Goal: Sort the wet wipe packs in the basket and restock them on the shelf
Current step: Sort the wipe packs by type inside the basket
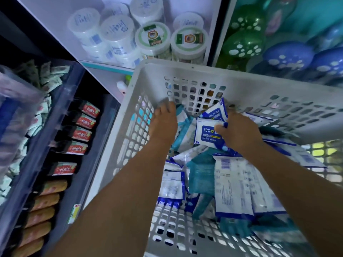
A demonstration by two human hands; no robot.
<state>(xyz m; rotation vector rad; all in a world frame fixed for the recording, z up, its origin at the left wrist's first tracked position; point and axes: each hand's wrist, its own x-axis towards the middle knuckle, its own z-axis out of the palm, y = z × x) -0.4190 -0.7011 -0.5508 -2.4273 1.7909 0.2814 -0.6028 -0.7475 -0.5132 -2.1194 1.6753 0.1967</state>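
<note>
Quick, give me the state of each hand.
Left hand: open, fingers reaching among packs in the basket.
Right hand: gripping alcohol wipes pack.

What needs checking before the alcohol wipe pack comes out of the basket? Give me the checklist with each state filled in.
1. Right hand has a hold on the alcohol wipes pack: ok, fingers curl round its right edge.
2. Only one pack in that hold: cannot tell, a second blue and white pack lies right behind it.
3. Left hand free to steady the basket: ok, it reaches to the far wall and holds no pack.
4. Way up out of the basket open: ok, nothing lies over the pack.
5. Kinds sorted apart: not ok, teal packs lie mixed among the blue and white ones.
6. Shelf slot for wipe packs: cannot tell, the shelf shows only round tubs.
</note>
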